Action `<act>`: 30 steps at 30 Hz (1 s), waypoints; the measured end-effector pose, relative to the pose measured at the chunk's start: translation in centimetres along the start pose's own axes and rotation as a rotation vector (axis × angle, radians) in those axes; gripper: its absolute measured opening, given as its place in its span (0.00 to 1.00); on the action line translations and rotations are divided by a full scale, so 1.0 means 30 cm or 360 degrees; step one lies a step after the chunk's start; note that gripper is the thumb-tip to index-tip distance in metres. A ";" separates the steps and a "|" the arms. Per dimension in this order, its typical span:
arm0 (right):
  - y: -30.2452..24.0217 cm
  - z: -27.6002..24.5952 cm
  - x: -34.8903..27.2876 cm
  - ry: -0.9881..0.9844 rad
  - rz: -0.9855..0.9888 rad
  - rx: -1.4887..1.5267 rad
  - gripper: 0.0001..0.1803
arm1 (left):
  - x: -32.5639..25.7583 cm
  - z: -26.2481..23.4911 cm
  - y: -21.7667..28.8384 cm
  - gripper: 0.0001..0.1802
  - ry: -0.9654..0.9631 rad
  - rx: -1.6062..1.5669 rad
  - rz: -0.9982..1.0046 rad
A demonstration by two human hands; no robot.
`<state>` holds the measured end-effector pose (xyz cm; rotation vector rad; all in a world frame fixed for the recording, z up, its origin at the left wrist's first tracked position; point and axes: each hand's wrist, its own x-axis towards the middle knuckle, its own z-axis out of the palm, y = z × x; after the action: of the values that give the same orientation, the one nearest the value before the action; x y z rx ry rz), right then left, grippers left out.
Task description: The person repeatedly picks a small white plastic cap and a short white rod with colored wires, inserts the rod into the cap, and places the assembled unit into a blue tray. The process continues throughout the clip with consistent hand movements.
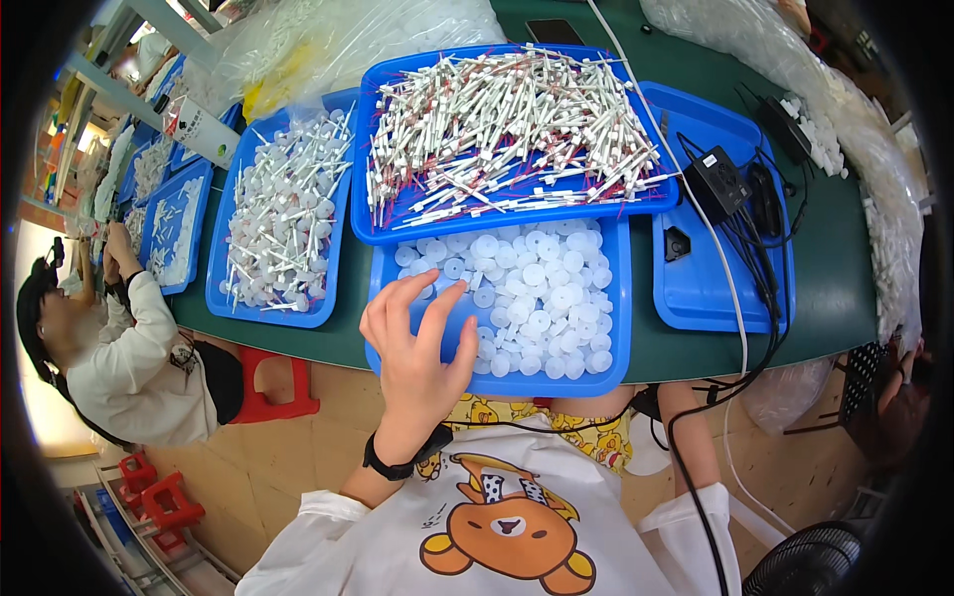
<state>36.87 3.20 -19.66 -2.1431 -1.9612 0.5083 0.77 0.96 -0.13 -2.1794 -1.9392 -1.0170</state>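
My left hand (417, 343), with a dark band on its wrist, hovers over the left part of a blue tray (621, 328) full of translucent white plastic discs (542, 308). Its fingers are spread and slightly curled, and nothing shows between them. The fingertips are close to the discs; whether they touch I cannot tell. My right forearm (686, 427) reaches up to the table's front edge, where the hand is hidden. Resting over the back of the disc tray is another blue tray (402, 236), heaped with thin white sticks (507, 129) with red wire-like strands.
On the left, a blue tray (298, 318) holds sticks joined with discs. To the right, a blue tray (696, 308) carries a black power adapter (717, 184) and cables. A phone (554, 32) lies at the back. A co-worker (129, 348) sits on the far left.
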 end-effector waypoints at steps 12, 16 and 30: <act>0.021 0.020 0.009 -0.0006 0.0020 0.0003 0.14 | -0.014 0.005 -0.004 0.19 0.0056 0.0017 -0.0009; 0.024 0.017 0.011 -0.0006 0.0024 -0.0003 0.15 | -0.015 0.007 -0.006 0.19 0.0060 0.0017 -0.0003; 0.022 -0.004 0.005 -0.0001 0.0018 -0.0030 0.15 | -0.007 0.004 -0.007 0.15 0.0046 -0.0022 0.0029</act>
<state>37.53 3.29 -19.82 -2.1665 -1.9630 0.4947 0.62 0.89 -0.40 -2.1728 -1.9020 -1.0567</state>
